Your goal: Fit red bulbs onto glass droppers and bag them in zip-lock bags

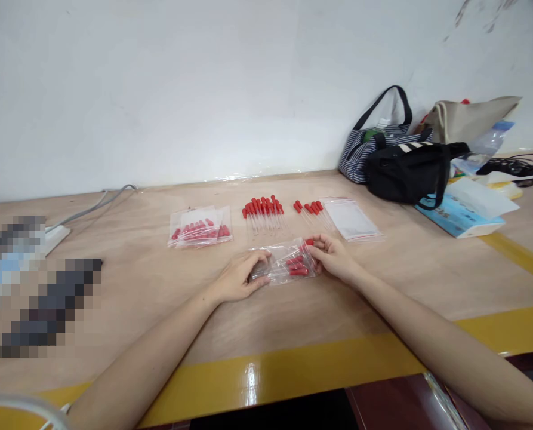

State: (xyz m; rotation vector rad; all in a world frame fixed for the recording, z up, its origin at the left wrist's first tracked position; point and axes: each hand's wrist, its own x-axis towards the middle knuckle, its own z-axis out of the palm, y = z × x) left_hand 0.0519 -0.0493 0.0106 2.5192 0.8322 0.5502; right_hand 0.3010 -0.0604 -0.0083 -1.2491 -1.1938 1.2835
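A small clear plastic bag [288, 263] holding several red-capped glass droppers lies on the wooden table [159, 310] between my hands. My left hand [242, 278] grips the bag's left end, fingers curled on it. My right hand [331, 254] pinches the bag's right end, where a red dropper cap [310, 242] sticks out by the fingertips. Beyond the bag lie a row of loose red-capped droppers [262, 210], a smaller group of droppers [308, 209], a stack of empty clear bags [351, 220] and a pile of filled bags [200, 230].
A striped tote [373, 146], a black bag [409, 170] and a beige bag [467, 116] stand at the back right against the wall, beside a blue-and-white box [461, 218] and cables [517, 164]. A grey cable [96, 206] and blurred items lie at the left. Yellow tape [293, 370] edges the table.
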